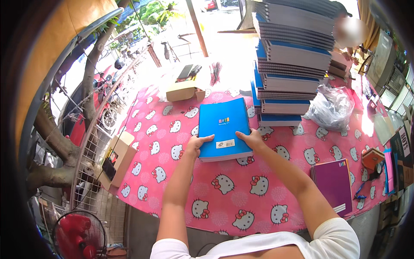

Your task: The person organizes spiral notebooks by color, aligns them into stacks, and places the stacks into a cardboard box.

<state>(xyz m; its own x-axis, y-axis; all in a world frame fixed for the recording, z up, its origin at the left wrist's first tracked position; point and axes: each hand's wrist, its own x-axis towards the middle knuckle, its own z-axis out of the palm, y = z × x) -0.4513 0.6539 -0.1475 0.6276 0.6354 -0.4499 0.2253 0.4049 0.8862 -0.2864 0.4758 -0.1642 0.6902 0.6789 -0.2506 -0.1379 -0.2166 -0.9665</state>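
Observation:
A small stack of blue-covered spiral notebooks [223,131] lies in the middle of the pink table. The top cover bears a white barcode sticker near its front edge. My left hand [200,143] grips the stack's left side, thumb on the cover. At the right side, my right hand [251,140] holds it the same way. The fingers beneath or behind the edges are mostly hidden. Just beyond, to the right, a tall pile of similar spiral notebooks [288,83] rises in alternating bundles.
A purple notebook [332,185] lies at the right front, near a blue pen [359,191]. Clear plastic wrapping [331,108] sits beside the tall pile. An open cardboard box [181,92] stands at the back left. A red fan [79,236] is below left. Another person is at far right.

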